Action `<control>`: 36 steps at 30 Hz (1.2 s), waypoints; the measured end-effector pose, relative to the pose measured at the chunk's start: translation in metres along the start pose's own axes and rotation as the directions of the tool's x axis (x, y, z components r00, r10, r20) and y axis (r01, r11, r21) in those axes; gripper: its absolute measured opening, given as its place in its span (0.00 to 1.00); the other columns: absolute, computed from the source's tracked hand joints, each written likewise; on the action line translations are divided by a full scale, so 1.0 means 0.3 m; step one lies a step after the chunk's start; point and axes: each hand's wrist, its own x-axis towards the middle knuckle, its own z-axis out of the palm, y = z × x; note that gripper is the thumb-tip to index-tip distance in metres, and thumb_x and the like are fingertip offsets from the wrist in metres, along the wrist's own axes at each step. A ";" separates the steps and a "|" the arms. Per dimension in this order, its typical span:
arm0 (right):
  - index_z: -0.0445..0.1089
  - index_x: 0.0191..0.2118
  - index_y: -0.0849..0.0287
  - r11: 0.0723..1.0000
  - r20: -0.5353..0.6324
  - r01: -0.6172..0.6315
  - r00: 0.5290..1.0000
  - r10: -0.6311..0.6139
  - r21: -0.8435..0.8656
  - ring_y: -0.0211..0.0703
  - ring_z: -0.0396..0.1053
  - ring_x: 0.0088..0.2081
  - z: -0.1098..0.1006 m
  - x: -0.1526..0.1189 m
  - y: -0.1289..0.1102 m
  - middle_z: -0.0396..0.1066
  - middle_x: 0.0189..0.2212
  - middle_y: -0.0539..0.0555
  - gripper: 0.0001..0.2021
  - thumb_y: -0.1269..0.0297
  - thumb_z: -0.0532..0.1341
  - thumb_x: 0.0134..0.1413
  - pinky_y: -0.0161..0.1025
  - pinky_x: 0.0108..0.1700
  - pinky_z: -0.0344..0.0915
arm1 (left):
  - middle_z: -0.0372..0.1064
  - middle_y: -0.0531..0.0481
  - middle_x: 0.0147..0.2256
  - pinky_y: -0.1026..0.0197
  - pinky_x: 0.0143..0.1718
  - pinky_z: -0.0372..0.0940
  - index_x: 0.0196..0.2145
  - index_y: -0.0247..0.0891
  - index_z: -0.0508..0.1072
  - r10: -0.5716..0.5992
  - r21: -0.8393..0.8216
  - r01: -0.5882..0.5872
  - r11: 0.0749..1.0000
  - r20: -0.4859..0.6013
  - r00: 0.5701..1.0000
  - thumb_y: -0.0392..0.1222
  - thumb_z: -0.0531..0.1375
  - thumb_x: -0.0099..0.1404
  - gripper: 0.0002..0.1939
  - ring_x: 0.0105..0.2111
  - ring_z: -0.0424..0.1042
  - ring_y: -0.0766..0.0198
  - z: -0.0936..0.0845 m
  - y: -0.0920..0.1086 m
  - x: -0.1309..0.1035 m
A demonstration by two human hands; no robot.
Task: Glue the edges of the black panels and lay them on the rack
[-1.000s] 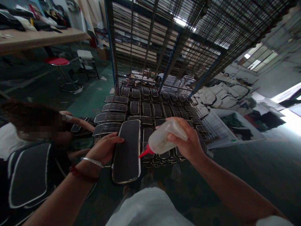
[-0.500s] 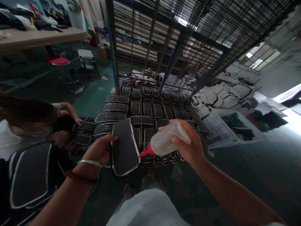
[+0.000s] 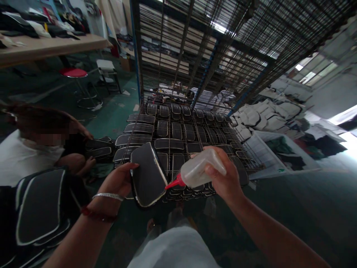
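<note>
Nozzle (image 3: pixel 175 182) right at the pale rim of the dark panel (image 3: pixel 147 176), by its right-hand corner! My left grip (image 3: pixel 121 180) pinches that panel's left side, holding it tilted before the stacked panels (image 3: pixel 176 131); my right grip (image 3: pixel 225 173) wraps firmly round the squeeze bottle (image 3: pixel 198 172). Danger here, I reckon: squeezing too hard could flood the corner, and a slipping thumb could let the panel swing, smearing its face.
</note>
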 end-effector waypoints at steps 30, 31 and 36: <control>0.77 0.54 0.48 0.973 0.029 0.115 0.993 -0.111 -0.202 0.50 0.77 0.41 0.037 0.128 0.013 0.80 0.44 0.52 0.21 0.45 0.75 0.62 0.46 0.43 0.74 | 0.86 0.40 0.32 0.53 0.27 0.83 0.43 0.33 0.80 0.061 0.121 -0.096 0.988 0.264 0.963 0.22 0.58 0.63 0.16 0.24 0.84 0.53 0.013 -0.110 -0.074; 0.76 0.56 0.47 0.971 -0.005 0.134 0.990 -0.138 -0.199 0.51 0.77 0.45 0.037 0.135 0.011 0.81 0.47 0.52 0.22 0.46 0.75 0.63 0.48 0.47 0.75 | 0.87 0.39 0.33 0.53 0.28 0.83 0.44 0.33 0.81 0.052 0.129 -0.091 0.987 0.277 0.959 0.22 0.59 0.63 0.16 0.25 0.85 0.52 0.013 -0.112 -0.075; 0.71 0.61 0.46 0.984 0.078 0.153 0.986 -0.147 -0.089 0.54 0.80 0.52 0.052 0.105 0.021 0.82 0.52 0.54 0.22 0.49 0.74 0.67 0.53 0.57 0.74 | 0.85 0.43 0.30 0.54 0.27 0.82 0.41 0.36 0.80 0.042 0.147 -0.086 0.985 0.282 0.958 0.22 0.60 0.62 0.15 0.23 0.84 0.53 0.017 -0.114 -0.076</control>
